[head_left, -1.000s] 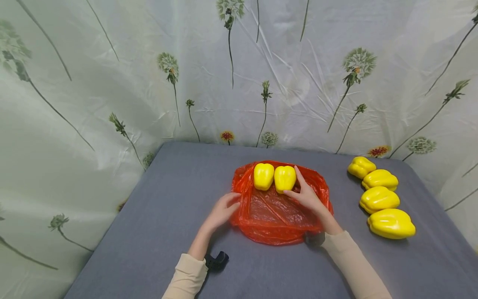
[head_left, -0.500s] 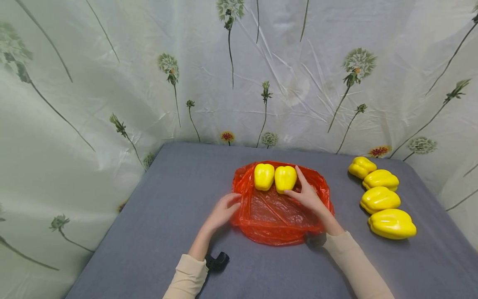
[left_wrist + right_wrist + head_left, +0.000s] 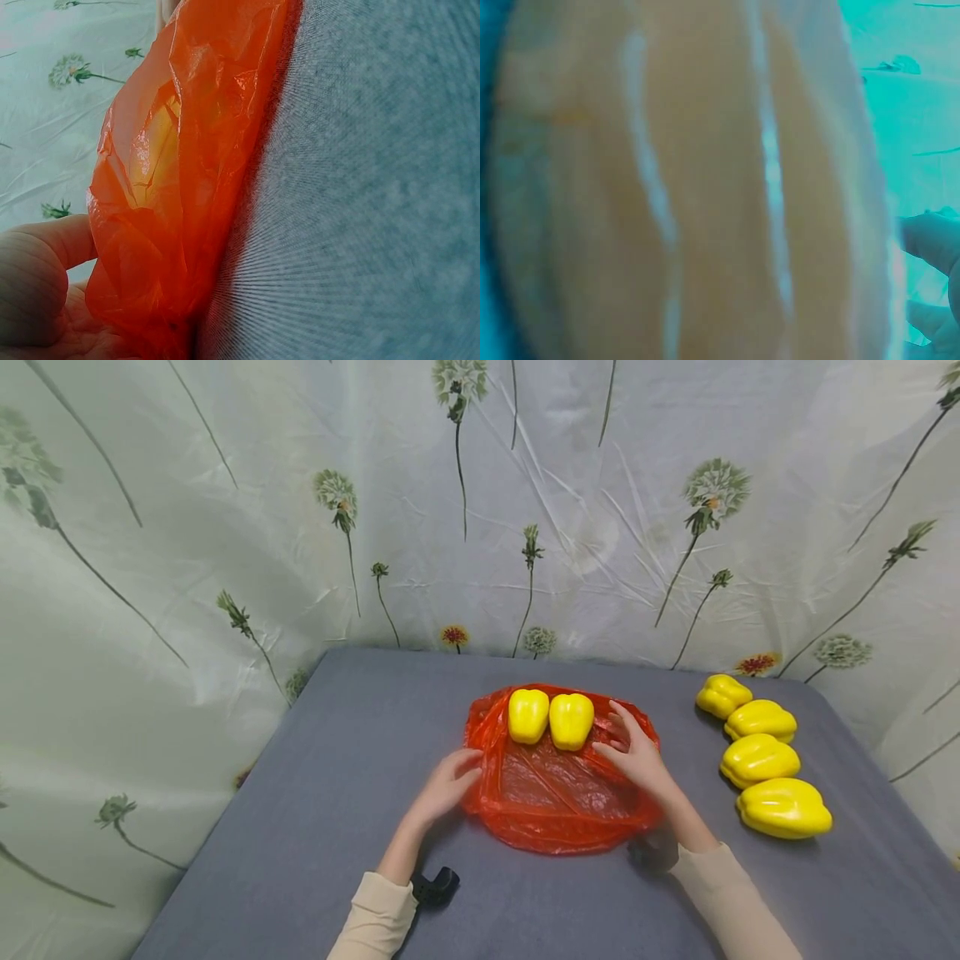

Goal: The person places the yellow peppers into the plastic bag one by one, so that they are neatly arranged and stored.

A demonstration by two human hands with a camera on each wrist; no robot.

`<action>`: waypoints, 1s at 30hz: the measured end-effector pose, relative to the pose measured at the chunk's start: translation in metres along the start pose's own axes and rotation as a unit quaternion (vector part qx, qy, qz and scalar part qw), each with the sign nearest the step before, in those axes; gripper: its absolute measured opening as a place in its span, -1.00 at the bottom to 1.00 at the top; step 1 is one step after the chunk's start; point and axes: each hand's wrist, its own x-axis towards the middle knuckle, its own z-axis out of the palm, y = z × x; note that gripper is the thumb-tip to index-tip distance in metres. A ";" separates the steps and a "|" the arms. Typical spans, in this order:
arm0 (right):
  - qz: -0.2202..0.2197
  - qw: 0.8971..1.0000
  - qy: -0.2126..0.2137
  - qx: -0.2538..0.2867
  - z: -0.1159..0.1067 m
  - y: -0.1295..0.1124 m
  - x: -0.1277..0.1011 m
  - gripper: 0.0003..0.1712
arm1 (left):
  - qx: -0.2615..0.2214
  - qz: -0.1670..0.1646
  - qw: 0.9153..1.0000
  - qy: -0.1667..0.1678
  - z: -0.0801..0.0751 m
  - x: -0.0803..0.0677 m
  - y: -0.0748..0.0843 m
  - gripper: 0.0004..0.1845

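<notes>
Two yellow bell peppers, a left one (image 3: 528, 717) and a right one (image 3: 572, 722), stand side by side in the spread red plastic bag (image 3: 551, 835). At the bag's left edge my left hand (image 3: 444, 787) holds its rim; the left wrist view shows the thumb (image 3: 73, 238) against the plastic, its tip hidden. My right hand (image 3: 637, 762) is over the bag's right part, fingers spread and holding nothing, a small gap from the right pepper. Blurred plastic fills most of the right wrist view, with part of the right hand (image 3: 934, 244) at its edge.
Several more yellow bell peppers (image 3: 761, 760) lie in a row on the right of the grey table (image 3: 337, 718). A flower-printed curtain (image 3: 420, 502) hangs behind the table. A black wrist device (image 3: 437, 887) sits below the left forearm.
My right hand has let go of the right bell pepper and drawn back a little to the right. The left hand stays at the bag's edge, and both peppers keep their place.
</notes>
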 end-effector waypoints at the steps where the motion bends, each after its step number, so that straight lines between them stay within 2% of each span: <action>1: -0.003 1.000 0.004 0.004 -0.002 0.001 -0.002 -0.10 | -0.001 -0.001 1.000 0.000 0.000 0.000 0.000 -0.61; 9: -0.027 1.000 0.007 0.009 -0.013 0.002 -0.016 -0.14 | 0.002 -0.004 1.000 0.015 -0.004 0.001 0.000 -0.61; 25: 0.011 0.999 0.033 -0.019 -0.041 0.002 -0.055 -0.14 | -0.004 0.000 1.000 0.003 0.000 -0.001 -0.001 -0.60; 30: 0.002 0.998 0.053 -0.029 -0.051 0.006 -0.069 -0.16 | 0.000 0.002 1.000 0.004 0.001 0.001 -0.002 -0.61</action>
